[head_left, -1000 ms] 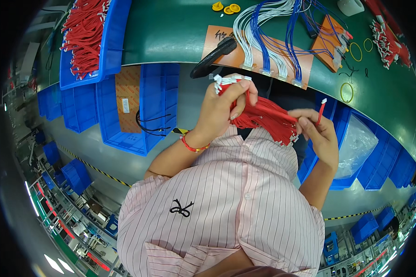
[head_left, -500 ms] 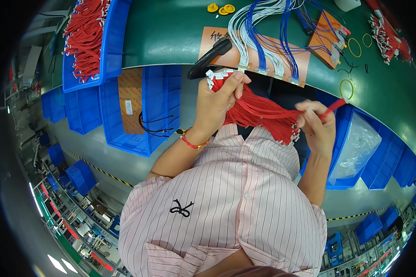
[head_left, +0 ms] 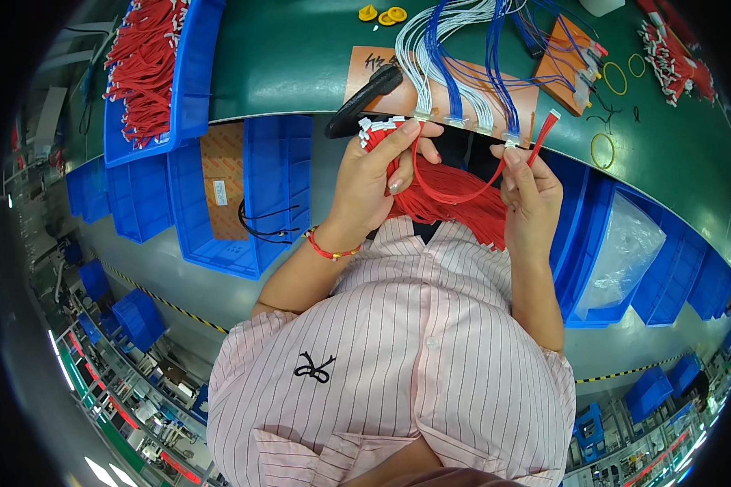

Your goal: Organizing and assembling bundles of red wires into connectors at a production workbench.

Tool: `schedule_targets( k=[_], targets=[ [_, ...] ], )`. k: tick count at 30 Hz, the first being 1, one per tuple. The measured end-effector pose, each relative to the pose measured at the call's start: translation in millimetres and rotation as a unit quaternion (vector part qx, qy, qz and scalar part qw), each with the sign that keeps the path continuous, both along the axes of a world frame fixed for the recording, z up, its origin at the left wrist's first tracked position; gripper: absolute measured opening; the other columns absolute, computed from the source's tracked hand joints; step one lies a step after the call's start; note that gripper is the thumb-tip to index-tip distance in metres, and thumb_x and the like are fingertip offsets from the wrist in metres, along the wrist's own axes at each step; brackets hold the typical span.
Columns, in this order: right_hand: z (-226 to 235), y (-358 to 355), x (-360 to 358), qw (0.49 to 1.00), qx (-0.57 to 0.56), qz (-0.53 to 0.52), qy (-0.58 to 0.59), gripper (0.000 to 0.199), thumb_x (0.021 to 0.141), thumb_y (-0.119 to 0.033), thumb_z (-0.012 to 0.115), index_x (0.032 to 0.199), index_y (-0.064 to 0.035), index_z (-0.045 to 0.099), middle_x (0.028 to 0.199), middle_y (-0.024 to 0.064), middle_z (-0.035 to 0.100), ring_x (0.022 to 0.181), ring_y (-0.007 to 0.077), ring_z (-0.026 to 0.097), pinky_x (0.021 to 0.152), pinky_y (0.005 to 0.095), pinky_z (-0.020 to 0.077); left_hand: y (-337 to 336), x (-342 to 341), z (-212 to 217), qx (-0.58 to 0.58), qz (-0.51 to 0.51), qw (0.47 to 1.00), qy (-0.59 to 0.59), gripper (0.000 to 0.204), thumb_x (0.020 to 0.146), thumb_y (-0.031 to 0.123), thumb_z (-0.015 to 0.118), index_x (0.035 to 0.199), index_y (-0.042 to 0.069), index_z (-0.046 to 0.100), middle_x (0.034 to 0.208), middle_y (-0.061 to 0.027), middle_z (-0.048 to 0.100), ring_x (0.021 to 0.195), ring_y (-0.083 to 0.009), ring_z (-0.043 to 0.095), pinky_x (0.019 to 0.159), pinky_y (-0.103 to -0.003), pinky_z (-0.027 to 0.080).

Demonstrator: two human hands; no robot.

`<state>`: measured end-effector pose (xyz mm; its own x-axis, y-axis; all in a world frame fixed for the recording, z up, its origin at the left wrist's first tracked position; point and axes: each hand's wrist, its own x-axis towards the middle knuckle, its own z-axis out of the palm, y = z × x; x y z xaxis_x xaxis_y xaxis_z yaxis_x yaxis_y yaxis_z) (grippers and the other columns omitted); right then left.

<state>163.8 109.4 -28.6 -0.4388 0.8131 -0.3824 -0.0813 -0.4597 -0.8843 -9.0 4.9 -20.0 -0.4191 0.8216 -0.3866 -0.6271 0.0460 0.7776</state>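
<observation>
My left hand [head_left: 367,185] is closed round a thick bundle of red wire cables [head_left: 455,188], with white connectors [head_left: 374,128] bunched beyond the thumb. One red cable [head_left: 456,200] curves separately from the left fingertips to my right hand [head_left: 531,193]. There the right thumb and fingers pinch it, and its free tail ends in a white connector [head_left: 554,114] pointing up. Both sets of fingertips are at the front edge of an orange-brown board [head_left: 374,91]. Several connectors with white wires [head_left: 415,65] and blue wires [head_left: 499,69] sit along that edge; the fingers partly hide two of them.
A black-handled tool [head_left: 365,101] lies left of the wires on the green table [head_left: 292,65]. At left stands a blue bin [head_left: 195,97] with red cables. Yellow caps [head_left: 390,16], rubber bands [head_left: 603,151] and an orange block [head_left: 562,69] lie around. Blue bins [head_left: 280,187] sit below.
My right hand has moved left and up to the board's edge, bringing a single red cable out of the bundle into a loop. The left hand keeps its grip, nearly in place.
</observation>
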Motion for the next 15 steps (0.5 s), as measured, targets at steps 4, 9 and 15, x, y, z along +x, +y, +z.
schedule_targets(
  k=[4,9,15],
  targets=[
    [3,-6,-5,0.999,-0.009,-0.031,0.011,0.026,0.094,-0.022,0.067,0.100,0.0033,0.071,0.062,-0.0084,0.043,0.051,0.0002,0.027,0.047,0.0206,0.0165,-7,0,4,0.001,-0.011,1.000,-0.009,0.034,0.102,0.019,0.048,0.116,-0.008,0.063,0.083,-0.0089,0.067,0.045,-0.0024,0.034,0.044,-0.020,0.027],
    [4,-6,-7,0.998,-0.036,-0.036,0.037,0.024,0.095,-0.019,0.065,0.100,0.0040,0.071,0.062,-0.0074,0.044,0.050,0.0007,0.027,0.046,0.0207,0.0169,-17,1,-1,-0.011,-0.007,1.000,-0.019,0.036,0.103,0.019,0.046,0.118,-0.009,0.062,0.088,-0.0101,0.068,0.046,-0.0028,0.035,0.046,-0.020,0.030],
    [7,-10,-11,0.992,-0.078,-0.059,0.077,0.026,0.097,-0.019,0.061,0.104,0.0045,0.069,0.062,-0.0064,0.045,0.048,0.0015,0.027,0.046,0.0214,0.0185,-16,3,1,-0.020,-0.005,1.000,0.016,0.035,0.103,0.019,0.046,0.118,-0.009,0.062,0.086,-0.0091,0.066,0.047,-0.0028,0.035,0.046,-0.019,0.031]
  ],
)
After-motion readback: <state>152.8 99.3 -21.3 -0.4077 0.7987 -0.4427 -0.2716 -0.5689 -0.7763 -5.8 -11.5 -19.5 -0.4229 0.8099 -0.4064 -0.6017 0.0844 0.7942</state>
